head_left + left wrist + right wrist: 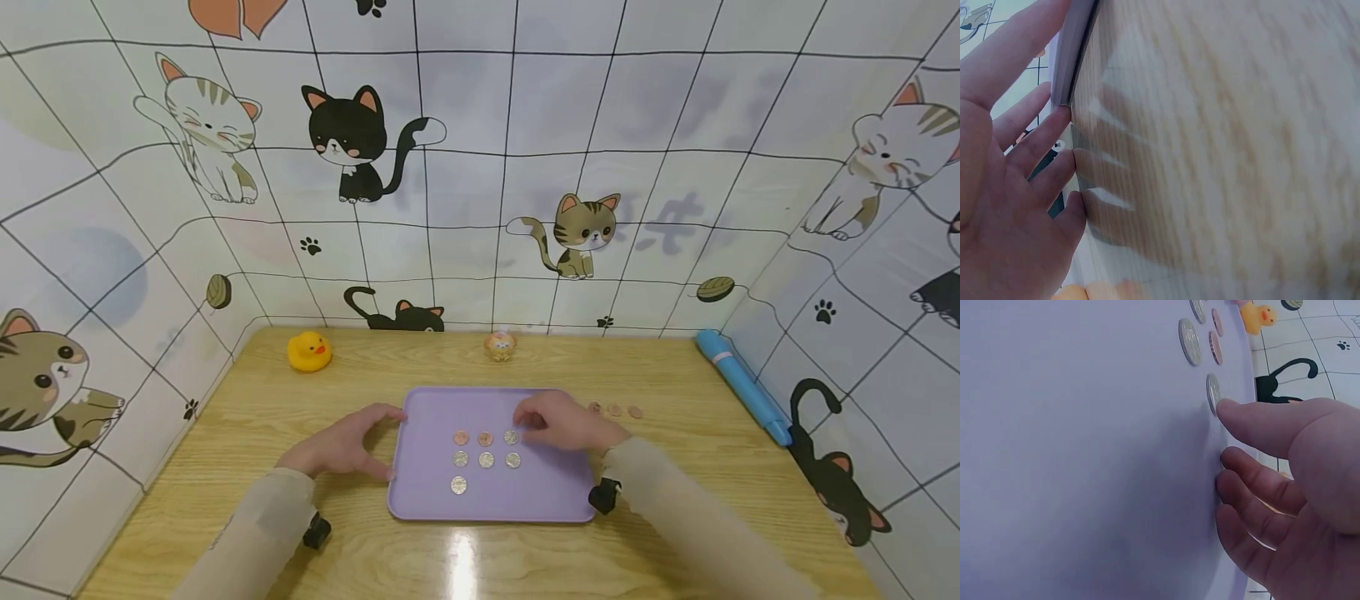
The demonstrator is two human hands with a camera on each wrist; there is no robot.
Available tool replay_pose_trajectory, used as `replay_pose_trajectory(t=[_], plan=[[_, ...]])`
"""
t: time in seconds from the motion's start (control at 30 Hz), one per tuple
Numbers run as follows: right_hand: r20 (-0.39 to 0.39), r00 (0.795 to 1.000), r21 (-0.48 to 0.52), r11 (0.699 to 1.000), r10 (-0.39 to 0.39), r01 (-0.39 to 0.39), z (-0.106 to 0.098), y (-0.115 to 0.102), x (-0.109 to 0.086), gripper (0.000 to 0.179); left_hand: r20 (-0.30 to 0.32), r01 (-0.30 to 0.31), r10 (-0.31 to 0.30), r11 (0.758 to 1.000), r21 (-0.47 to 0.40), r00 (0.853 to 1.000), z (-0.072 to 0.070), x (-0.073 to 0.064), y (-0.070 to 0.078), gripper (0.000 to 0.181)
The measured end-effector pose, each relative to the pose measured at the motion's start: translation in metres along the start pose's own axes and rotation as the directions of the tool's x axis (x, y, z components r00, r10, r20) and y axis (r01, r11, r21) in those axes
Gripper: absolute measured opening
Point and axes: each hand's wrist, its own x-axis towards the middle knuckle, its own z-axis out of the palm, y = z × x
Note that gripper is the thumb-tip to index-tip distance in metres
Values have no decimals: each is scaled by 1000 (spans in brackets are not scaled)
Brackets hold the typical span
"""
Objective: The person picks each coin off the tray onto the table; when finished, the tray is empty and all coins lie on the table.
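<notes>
A lilac tray lies on the wooden table with rows of copper and silver coins on it. My right hand is over the tray's upper right part, fingers bent and fingertips down at its surface. Its thumb touches the edge of a silver coin, which lies flat at the right end of the top row. Left of that coin are two copper coins; several silver coins lie below. My left hand rests against the tray's left side, thumb and fingers spread along the rim.
Three copper coins lie on the table right of the tray, beside my right hand. Along the back stand a yellow rubber duck and a small round figurine. A blue tube-shaped object lies along the right edge. Cat-patterned sheeting surrounds the table.
</notes>
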Motion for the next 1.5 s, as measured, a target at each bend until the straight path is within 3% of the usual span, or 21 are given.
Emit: replay_pose_trajectory(t=[0.3, 0.83, 1.23, 1.5], plan=[[58, 998, 53, 998, 35, -38, 6, -12, 11, 19, 2, -19, 19, 1000, -13, 1000, 0, -1, 3, 90], [102, 993, -7, 998, 59, -59, 12, -18, 18, 13, -6, -19, 19, 1000, -24, 1000, 4, -4, -3, 90], [110, 985, 14, 991, 130, -133, 13, -22, 18, 16, -9, -16, 16, 1000, -19, 1000, 6, -3, -3, 92], [84, 993, 65, 994, 81, -87, 10, -14, 15, 17, -13, -17, 17, 1000, -1, 1000, 3, 1, -3, 91]])
